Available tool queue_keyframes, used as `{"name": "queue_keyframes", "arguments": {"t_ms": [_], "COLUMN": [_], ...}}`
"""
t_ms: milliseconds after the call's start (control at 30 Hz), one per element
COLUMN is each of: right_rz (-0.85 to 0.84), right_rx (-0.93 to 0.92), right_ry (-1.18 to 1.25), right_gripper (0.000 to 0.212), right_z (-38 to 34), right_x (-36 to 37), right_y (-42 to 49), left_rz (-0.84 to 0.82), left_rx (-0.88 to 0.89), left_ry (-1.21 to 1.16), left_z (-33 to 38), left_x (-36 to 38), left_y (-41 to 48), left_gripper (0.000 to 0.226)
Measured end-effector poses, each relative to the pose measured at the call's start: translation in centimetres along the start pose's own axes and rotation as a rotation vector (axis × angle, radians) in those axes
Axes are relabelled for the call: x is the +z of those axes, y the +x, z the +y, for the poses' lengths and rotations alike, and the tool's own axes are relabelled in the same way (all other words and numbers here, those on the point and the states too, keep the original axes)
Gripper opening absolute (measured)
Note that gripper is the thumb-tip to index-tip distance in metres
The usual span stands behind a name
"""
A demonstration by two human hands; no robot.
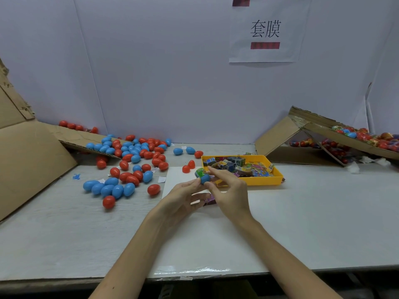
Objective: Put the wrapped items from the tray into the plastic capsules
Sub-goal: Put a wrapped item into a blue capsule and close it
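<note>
One pinched blue capsule [205, 178] holds a green wrapped item [199, 172].

Red and blue egg-shaped capsules [121, 182] lie scattered across the left of a pale grey table [302, 223]. A white paper sheet [172, 180] and yellow tray [278, 176] sit at centre, between a left cardboard box [32, 158] and a right cardboard box [278, 134].

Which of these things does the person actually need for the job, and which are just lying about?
Needed: yellow tray, wrapped items, blue capsule held by left hand and right hand, loose capsules.
Lying about: paper sign, cardboard flap, white scraps.
</note>
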State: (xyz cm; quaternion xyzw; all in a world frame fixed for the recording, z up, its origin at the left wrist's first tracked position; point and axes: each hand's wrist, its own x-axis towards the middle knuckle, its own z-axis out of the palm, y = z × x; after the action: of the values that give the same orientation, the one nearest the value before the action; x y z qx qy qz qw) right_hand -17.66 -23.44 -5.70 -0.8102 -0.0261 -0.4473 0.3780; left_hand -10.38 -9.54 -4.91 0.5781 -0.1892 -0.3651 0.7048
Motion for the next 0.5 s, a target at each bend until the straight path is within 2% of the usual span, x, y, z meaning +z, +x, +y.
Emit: {"name": "queue_keyframes", "arguments": {"t_ms": [500], "right_rz": [-0.011], "right_rx": [-0.059], "right_ry": [-0.018], "right_gripper": [0.032], "right_z": [0.49], "right_x": [0.00], "right_y": [-0.05], "left_rz": [0.053], "left_rx": [0.010], "left_ry": [0.029], "left_z": [-0.26], "left_x": [0.02], "left_y": [0.28], "left_gripper": [0.047]}}
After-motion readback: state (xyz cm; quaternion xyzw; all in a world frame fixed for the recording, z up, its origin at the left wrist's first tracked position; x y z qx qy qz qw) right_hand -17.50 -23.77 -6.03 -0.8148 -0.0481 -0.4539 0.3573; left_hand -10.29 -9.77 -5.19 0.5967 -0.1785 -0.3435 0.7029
